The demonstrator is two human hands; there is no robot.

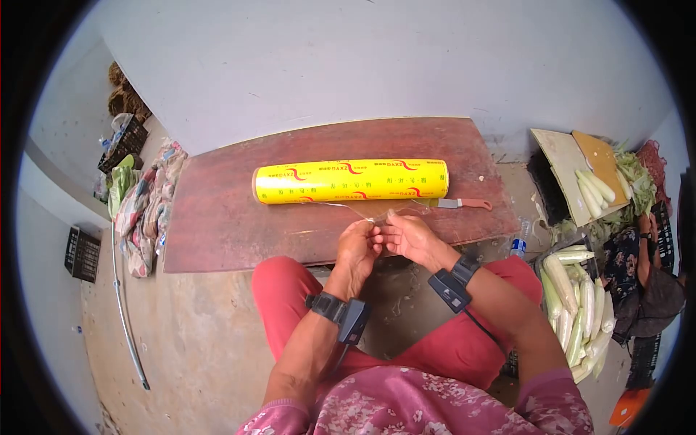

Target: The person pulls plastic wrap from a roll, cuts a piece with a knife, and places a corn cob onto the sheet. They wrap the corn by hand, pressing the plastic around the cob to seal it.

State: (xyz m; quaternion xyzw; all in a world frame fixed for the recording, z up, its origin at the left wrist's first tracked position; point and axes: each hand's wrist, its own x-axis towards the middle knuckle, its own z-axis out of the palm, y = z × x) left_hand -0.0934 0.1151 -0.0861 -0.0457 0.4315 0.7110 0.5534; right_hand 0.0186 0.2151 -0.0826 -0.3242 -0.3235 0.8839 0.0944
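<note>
A large yellow roll of cling film (351, 180) with red and green print lies crosswise on a low reddish table (217, 225). A thin transparent edge of the film draws to a point at my fingers in front of the roll. My left hand (357, 245) is closed, its fingertips pinching this edge. Right beside it, my right hand (410, 238) also pinches the film, thumb up and fingers curled; the fingertips of both hands nearly touch. Behind the roll's right end, partly hidden, a knife (475, 204) with a reddish handle lies flat.
Peeled pale vegetables (580, 304) are heaped at the right, near a water bottle (518, 248). Another person (638, 268) sits beyond them by a cardboard piece (562, 167). At left lie a patterned cloth (145, 210), a metal pole (123, 312) and a black crate (82, 254).
</note>
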